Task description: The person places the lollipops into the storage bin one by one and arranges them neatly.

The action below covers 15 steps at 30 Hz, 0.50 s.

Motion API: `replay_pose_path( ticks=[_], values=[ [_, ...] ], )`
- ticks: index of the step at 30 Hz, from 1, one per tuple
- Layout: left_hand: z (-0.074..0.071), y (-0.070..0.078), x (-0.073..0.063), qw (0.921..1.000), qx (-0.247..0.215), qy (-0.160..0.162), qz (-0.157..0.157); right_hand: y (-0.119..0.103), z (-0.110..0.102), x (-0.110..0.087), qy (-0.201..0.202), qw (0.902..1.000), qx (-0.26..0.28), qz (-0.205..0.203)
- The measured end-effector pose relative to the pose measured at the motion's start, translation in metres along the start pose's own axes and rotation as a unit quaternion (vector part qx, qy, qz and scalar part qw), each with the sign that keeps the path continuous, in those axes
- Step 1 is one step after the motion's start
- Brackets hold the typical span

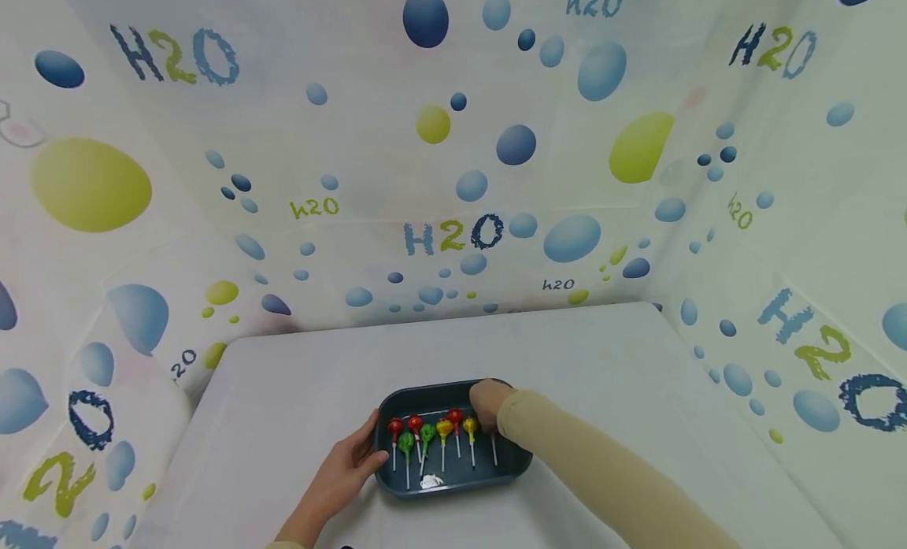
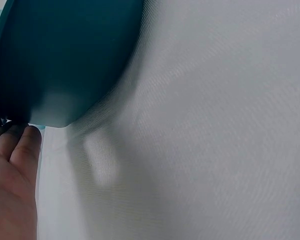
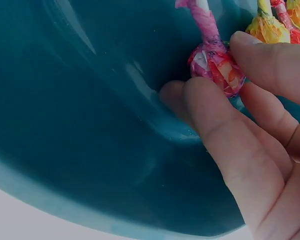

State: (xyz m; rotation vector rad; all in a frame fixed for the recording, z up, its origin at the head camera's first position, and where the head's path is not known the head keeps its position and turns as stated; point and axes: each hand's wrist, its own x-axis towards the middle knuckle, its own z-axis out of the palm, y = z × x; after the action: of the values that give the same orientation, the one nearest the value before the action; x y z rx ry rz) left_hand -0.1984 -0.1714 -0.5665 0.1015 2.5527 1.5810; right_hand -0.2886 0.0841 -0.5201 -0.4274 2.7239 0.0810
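Observation:
A dark teal tray [image 1: 453, 490] sits on the table, with a row of wrapped red, green and yellow lollipops inside, sticks toward me. My left hand [image 1: 347, 461] grips the tray's left end, thumb at the rim and fingers outside; the left wrist view shows those fingers [image 2: 25, 150] against its outer wall. At the right end of the row, my right hand [image 1: 490, 401] reaches into the tray. Its thumb and fingers close around the head of a pink-and-red lollipop [image 3: 217, 70], whose stick [image 1: 494, 450] shows below the hand. A yellow lollipop [image 3: 267, 27] lies beside it.
The table [image 1: 298, 383] has a white cloth. A white sheet [image 1: 368, 139] printed with blue and green drops and H2O lettering hangs behind and at both sides. A small dark object [image 1: 347, 547] shows at the bottom edge of the head view.

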Motion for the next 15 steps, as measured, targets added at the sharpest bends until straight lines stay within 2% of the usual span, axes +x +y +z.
replay_pose_path(
  ticks=[15],
  values=[
    [0.0001,0.0021,0.0030,0.9999,0.008,0.003,-0.009,0.0028,0.0034,0.0004,0.011,0.9994,0.033,0.008]
  ],
)
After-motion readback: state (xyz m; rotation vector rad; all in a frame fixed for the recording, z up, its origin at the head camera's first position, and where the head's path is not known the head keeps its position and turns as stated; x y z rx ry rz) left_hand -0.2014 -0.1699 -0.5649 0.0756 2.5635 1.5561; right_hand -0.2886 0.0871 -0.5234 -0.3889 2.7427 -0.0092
